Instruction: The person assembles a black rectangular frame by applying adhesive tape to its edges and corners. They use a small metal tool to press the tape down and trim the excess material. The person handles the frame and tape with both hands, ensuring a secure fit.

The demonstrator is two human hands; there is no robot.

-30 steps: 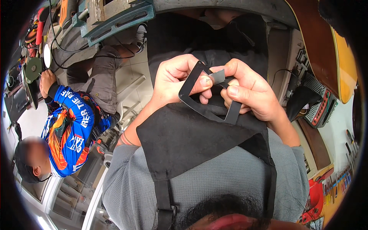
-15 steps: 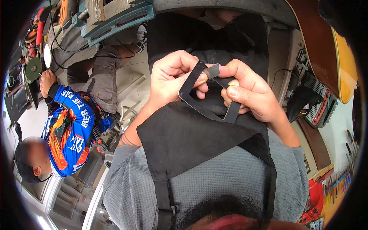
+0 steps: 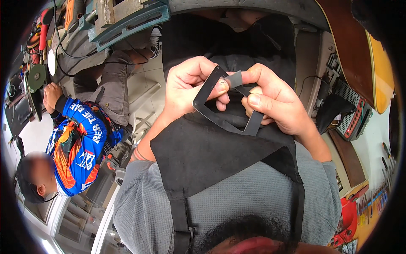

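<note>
Since the earlier frames both hands have shifted only slightly: the left thumb now presses lower on the frame's near edge, and the small grey strip stands a little higher between the hands.

The left hand [image 3: 192, 86] is closed on a dark, flat metal frame [image 3: 220, 114], roughly a rounded square outline, gripping its corner at 10 o'clock with the thumb laid across the bar. The right hand [image 3: 275, 101] is closed too, its forefinger and thumb pinching a short grey strip [image 3: 235, 79] against the frame's top bar at 12 o'clock, while its lower fingers hold the frame's corner at 4 o'clock. The frame sits at the centre of the view, tilted, held in the air just above a black apron [image 3: 211, 156] worn over a grey shirt [image 3: 253, 199].

At 9 o'clock another person in a blue and orange jersey [image 3: 80, 148] crouches, one hand near an angle grinder [image 3: 36, 76] at 10 o'clock. A teal metal vise [image 3: 127, 19] lies at 11 o'clock. At 2 o'clock a yellow guitar body [image 3: 380, 63] curves along the rim, with a small red-edged box with a grille [image 3: 355, 114] at 3 o'clock.
</note>
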